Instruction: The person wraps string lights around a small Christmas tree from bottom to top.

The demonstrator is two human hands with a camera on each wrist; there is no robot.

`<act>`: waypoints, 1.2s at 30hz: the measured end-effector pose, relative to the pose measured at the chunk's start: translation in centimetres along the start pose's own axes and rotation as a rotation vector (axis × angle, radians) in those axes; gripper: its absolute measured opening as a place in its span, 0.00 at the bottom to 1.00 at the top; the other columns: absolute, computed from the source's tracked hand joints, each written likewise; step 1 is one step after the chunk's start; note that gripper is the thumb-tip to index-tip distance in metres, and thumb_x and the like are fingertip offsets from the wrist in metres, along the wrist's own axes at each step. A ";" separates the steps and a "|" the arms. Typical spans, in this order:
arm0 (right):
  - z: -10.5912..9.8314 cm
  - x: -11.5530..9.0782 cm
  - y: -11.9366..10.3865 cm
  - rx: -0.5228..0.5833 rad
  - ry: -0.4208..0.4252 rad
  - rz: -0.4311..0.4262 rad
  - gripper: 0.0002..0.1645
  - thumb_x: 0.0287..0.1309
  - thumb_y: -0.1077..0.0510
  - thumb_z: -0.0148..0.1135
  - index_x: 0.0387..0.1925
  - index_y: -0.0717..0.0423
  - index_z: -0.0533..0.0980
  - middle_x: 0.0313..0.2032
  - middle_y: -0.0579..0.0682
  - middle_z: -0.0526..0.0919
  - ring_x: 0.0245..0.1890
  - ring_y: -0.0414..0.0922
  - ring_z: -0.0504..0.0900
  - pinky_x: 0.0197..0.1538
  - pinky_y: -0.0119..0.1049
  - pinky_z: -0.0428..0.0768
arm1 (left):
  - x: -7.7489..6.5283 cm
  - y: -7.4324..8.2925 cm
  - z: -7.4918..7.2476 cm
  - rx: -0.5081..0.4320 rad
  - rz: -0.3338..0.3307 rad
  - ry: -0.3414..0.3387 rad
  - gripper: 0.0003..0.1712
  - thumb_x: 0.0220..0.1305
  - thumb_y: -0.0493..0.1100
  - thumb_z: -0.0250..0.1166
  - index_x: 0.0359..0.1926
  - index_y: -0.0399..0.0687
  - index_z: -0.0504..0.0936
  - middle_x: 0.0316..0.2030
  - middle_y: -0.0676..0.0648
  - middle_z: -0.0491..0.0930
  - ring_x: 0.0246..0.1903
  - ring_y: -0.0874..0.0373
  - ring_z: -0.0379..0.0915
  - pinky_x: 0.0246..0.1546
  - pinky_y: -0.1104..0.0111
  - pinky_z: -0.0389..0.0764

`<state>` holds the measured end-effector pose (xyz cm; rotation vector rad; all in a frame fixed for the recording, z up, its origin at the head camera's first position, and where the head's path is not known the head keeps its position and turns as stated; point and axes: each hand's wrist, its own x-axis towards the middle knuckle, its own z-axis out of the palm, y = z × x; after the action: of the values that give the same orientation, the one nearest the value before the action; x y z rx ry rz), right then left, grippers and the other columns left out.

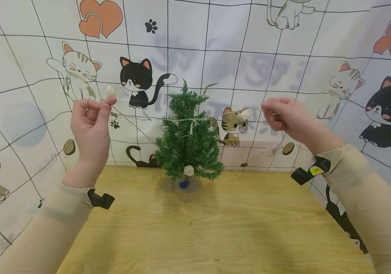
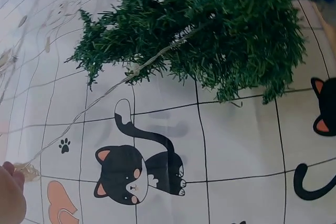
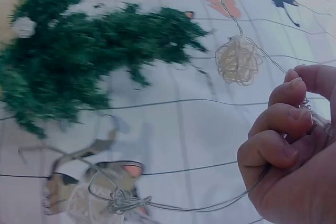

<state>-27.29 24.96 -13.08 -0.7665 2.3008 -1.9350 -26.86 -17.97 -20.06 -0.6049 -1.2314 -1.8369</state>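
Observation:
A small green artificial tree point(image 1: 188, 140) stands upright against the backdrop. At the left, my left hand point(image 1: 91, 125) pinches a thin light-string wire beside a pale woven ball point(image 1: 111, 92). From there the wire point(image 2: 86, 109) runs to the tree's foliage. Right of the tree, my right hand point(image 1: 289, 116) pinches the wire between thumb and index finger, the other fingers curled in. A second woven ball point(image 3: 238, 61) hangs on the wire near those fingertips. Below that hand dangles a tangled wire bundle point(image 3: 126, 201) with a pale, blurred piece. Another woven ball point(image 1: 189, 170) sits low on the tree.
The tree's translucent base point(image 1: 192, 188), with a blue patch inside, stands near the back of a wooden table point(image 1: 195, 236). A white cloth backdrop point(image 1: 188, 23) printed with cats and grid lines closes off the back and both sides.

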 end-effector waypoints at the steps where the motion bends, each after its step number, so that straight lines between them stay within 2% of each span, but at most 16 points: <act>1: -0.3 0.3 -0.9 0.019 0.022 -0.014 0.21 0.71 0.58 0.53 0.19 0.58 0.72 0.15 0.46 0.66 0.15 0.44 0.55 0.23 0.38 0.50 | -0.2 0.1 0.2 0.064 0.039 -0.034 0.07 0.66 0.28 0.59 0.33 0.36 0.68 0.41 0.39 0.83 0.55 0.48 0.75 0.62 0.62 0.68; 4: -0.9 1.1 -3.3 0.079 0.061 -0.071 0.21 0.69 0.60 0.55 0.19 0.61 0.72 0.16 0.48 0.67 0.15 0.45 0.53 0.22 0.37 0.50 | -0.4 -0.4 0.4 0.355 0.193 -0.156 0.06 0.67 0.31 0.57 0.33 0.32 0.69 0.46 0.42 0.83 0.63 0.50 0.68 0.65 0.62 0.64; 6: -1.1 1.6 -4.5 0.121 0.081 -0.100 0.20 0.68 0.61 0.56 0.19 0.63 0.72 0.16 0.50 0.68 0.15 0.46 0.52 0.22 0.37 0.49 | -0.5 -0.8 0.4 0.569 0.318 -0.241 0.07 0.65 0.34 0.58 0.32 0.31 0.70 0.51 0.41 0.81 0.67 0.49 0.61 0.67 0.59 0.59; 8: -1.2 2.1 -5.4 0.149 0.105 -0.106 0.18 0.67 0.61 0.57 0.21 0.64 0.73 0.16 0.51 0.69 0.15 0.46 0.53 0.21 0.36 0.50 | -0.3 -1.4 0.1 0.769 0.458 -0.319 0.09 0.62 0.38 0.59 0.32 0.34 0.73 0.52 0.40 0.80 0.68 0.47 0.59 0.68 0.57 0.55; 10: -1.2 2.5 -6.0 0.168 0.131 -0.098 0.17 0.66 0.60 0.59 0.22 0.65 0.73 0.17 0.52 0.70 0.15 0.46 0.54 0.21 0.35 0.52 | -0.2 -1.4 0.1 0.916 0.553 -0.388 0.10 0.61 0.41 0.59 0.31 0.37 0.74 0.56 0.38 0.77 0.69 0.44 0.55 0.69 0.51 0.51; 12: -1.4 2.9 -6.3 0.196 0.142 -0.088 0.16 0.66 0.60 0.59 0.23 0.65 0.73 0.17 0.52 0.70 0.15 0.46 0.56 0.20 0.35 0.52 | -0.1 -1.2 0.2 1.054 0.607 -0.450 0.12 0.61 0.44 0.57 0.34 0.38 0.76 0.59 0.38 0.74 0.70 0.41 0.52 0.69 0.47 0.48; 16: -2.0 3.5 -6.6 0.363 0.159 -0.064 0.16 0.68 0.61 0.56 0.25 0.65 0.72 0.18 0.53 0.71 0.15 0.46 0.57 0.20 0.34 0.52 | 0.2 -0.5 0.5 1.287 0.638 -0.551 0.19 0.62 0.49 0.56 0.46 0.40 0.77 0.68 0.42 0.63 0.73 0.44 0.43 0.69 0.45 0.41; 20: -2.5 4.1 -6.9 0.584 0.173 -0.059 0.14 0.69 0.61 0.53 0.27 0.65 0.70 0.22 0.57 0.78 0.14 0.47 0.61 0.19 0.34 0.55 | 0.8 0.2 0.8 1.413 0.736 -0.602 0.23 0.60 0.47 0.60 0.53 0.39 0.76 0.68 0.43 0.64 0.73 0.47 0.45 0.70 0.47 0.40; 24: -2.8 4.8 -7.4 0.679 0.182 -0.089 0.14 0.70 0.60 0.53 0.28 0.64 0.68 0.36 0.61 0.84 0.16 0.51 0.69 0.17 0.36 0.65 | 1.2 0.9 0.8 1.536 0.811 -0.671 0.25 0.57 0.46 0.65 0.54 0.39 0.76 0.64 0.39 0.69 0.71 0.45 0.49 0.70 0.48 0.41; 28: -2.8 5.1 -8.0 0.652 0.186 -0.112 0.14 0.71 0.59 0.51 0.29 0.63 0.68 0.53 0.59 0.81 0.19 0.54 0.75 0.16 0.35 0.64 | 1.6 2.0 0.8 1.652 0.842 -0.804 0.24 0.58 0.48 0.66 0.51 0.38 0.77 0.59 0.37 0.73 0.70 0.43 0.51 0.70 0.48 0.38; 29: -2.8 5.2 -8.2 0.640 0.187 -0.116 0.13 0.71 0.59 0.50 0.30 0.63 0.68 0.56 0.58 0.79 0.19 0.54 0.76 0.16 0.35 0.63 | 1.7 2.3 0.9 1.665 0.867 -0.826 0.22 0.58 0.48 0.66 0.48 0.37 0.78 0.57 0.37 0.75 0.69 0.42 0.53 0.70 0.48 0.39; 33: -3.0 5.6 -8.7 0.561 0.207 -0.128 0.13 0.71 0.58 0.52 0.30 0.63 0.71 0.59 0.54 0.77 0.18 0.53 0.76 0.16 0.33 0.61 | 2.5 3.0 1.0 1.676 0.940 -0.859 0.16 0.59 0.47 0.67 0.35 0.35 0.79 0.43 0.36 0.82 0.66 0.42 0.59 0.70 0.49 0.39; 36: -3.1 6.1 -8.8 0.490 0.237 -0.122 0.12 0.69 0.59 0.55 0.31 0.64 0.73 0.59 0.52 0.78 0.19 0.53 0.77 0.17 0.32 0.61 | 3.2 3.3 1.0 1.683 0.942 -0.864 0.15 0.59 0.45 0.66 0.29 0.36 0.79 0.36 0.37 0.82 0.65 0.43 0.62 0.71 0.49 0.38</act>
<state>-30.71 24.56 -2.47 -0.6620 1.7787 -2.6180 -25.93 -18.85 -15.52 -0.6902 -1.9534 0.5512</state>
